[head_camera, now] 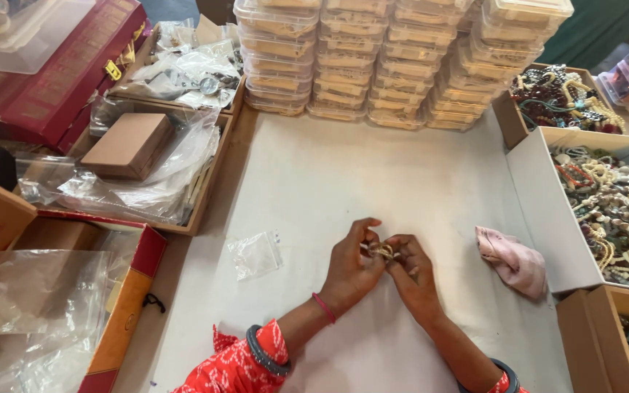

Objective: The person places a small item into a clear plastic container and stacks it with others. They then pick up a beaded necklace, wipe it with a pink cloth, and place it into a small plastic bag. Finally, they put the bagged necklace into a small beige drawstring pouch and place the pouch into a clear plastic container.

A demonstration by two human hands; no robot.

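Head view shows your two hands meeting over the white bench (373, 175): your left hand (352, 266) and right hand (410, 273) both pinch one small pale beaded piece (385, 252) between their fingertips, held just above the bench near its front edge. One empty clear zip bag (255, 255) lies just left of your left hand, and one crumpled pink cloth (512, 258) lies to the right. Four stacks of clear lidded boxes (394, 58) stand at the far edge.
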